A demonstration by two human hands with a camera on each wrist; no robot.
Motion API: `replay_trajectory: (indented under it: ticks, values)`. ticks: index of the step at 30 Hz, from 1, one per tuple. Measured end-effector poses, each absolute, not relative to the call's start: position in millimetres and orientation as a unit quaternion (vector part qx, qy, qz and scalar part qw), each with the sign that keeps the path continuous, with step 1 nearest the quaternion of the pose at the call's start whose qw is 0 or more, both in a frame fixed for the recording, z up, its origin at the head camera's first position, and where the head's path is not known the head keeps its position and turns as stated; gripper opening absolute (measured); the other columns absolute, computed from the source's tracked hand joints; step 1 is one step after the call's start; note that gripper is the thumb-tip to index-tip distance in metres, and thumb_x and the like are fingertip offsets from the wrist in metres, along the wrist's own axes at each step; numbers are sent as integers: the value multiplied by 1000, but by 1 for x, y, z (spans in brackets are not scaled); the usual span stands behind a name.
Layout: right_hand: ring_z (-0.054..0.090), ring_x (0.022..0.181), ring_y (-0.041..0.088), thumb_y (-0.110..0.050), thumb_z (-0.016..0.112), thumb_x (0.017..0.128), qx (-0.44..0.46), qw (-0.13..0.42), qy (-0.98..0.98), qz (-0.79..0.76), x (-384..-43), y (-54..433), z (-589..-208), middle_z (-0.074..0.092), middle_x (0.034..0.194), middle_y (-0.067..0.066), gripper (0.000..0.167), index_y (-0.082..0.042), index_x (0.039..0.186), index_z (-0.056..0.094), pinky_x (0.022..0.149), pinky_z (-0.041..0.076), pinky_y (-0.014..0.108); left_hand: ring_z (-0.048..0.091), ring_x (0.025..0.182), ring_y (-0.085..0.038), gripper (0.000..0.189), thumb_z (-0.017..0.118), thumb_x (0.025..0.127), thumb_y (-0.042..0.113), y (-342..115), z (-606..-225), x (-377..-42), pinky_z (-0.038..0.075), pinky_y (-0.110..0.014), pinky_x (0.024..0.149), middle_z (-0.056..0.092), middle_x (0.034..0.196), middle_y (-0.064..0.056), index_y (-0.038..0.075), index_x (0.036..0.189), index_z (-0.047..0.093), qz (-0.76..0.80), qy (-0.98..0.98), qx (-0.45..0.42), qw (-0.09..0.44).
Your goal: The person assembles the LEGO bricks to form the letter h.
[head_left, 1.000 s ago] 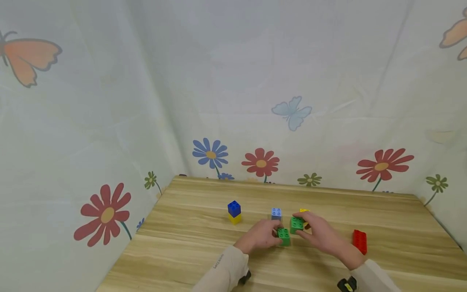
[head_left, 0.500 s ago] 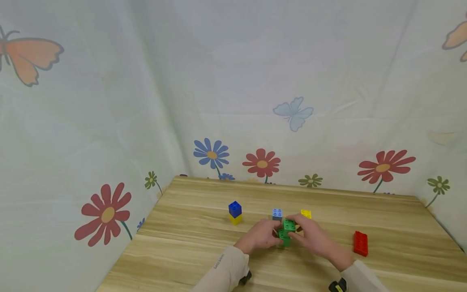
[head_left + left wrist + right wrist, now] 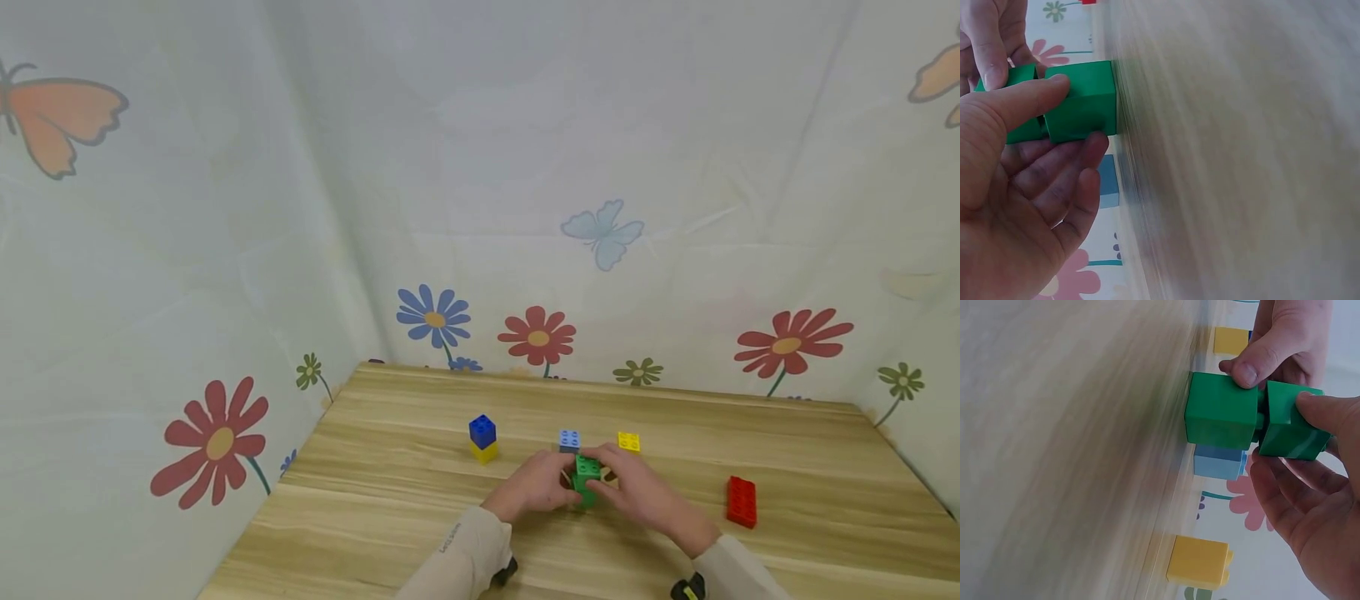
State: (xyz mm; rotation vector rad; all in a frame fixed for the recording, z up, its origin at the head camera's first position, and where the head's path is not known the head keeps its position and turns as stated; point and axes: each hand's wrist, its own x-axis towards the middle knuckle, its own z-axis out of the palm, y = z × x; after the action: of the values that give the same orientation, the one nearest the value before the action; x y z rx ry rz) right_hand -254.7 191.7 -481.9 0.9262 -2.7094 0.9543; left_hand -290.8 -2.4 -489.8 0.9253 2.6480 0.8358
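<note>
My left hand [image 3: 538, 482] pinches the lower green brick [image 3: 1221, 409], which stands on the table, between thumb and fingers. Right above it, the upper green brick [image 3: 1292, 422] is pinched by my right hand [image 3: 637, 487]. In the right wrist view the upper brick is slightly tilted, and a narrow gap with the lower brick's studs shows between the two. Behind the hands stands a light blue brick [image 3: 570, 440], with a yellow brick [image 3: 628, 442] to its right.
A dark blue brick [image 3: 482, 430] sits on another yellow brick [image 3: 485, 452] to the left. On the right lies a longer red brick [image 3: 742, 502]. The wooden table [image 3: 390, 500] ends at a flowered cloth backdrop [image 3: 480, 167].
My right hand has moved left with its green brick, from beside the other green brick to right over it. The far yellow brick has come into fuller view. The left hand has stayed in place.
</note>
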Motion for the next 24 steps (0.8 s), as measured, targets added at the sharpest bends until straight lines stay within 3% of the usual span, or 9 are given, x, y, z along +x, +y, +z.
replay_trajectory:
  ticks: [24]
  values:
    - [58, 91, 14, -14, 66, 90, 317, 53, -889, 326, -259, 189, -485, 56, 107, 1, 43, -2, 129, 54, 73, 52, 28, 57, 78, 2, 35, 75, 82, 22, -4, -493, -293, 47, -17, 69, 62, 91, 12, 18, 113, 61, 300, 893, 316, 117]
